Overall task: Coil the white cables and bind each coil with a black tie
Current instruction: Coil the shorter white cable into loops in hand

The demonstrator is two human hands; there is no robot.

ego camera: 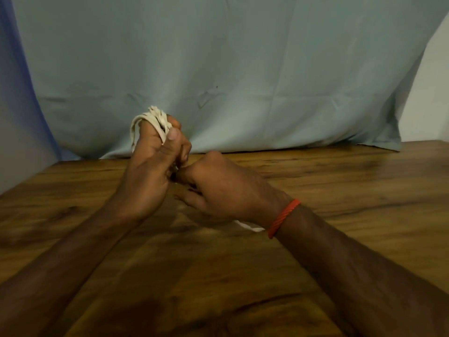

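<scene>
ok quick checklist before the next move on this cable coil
1. white cable coil secured: looped over the left hand fingers, thumb pinning it. ok
2. coil off the table: held up above it. ok
3. right hand grip: fingers curled against the left hand, but what they pinch is hidden. cannot tell
4. black tie ready: none visible, possibly hidden between the hands. cannot tell
5. cable tail gathered in: a white end pokes out below the right wrist. not ok
</scene>
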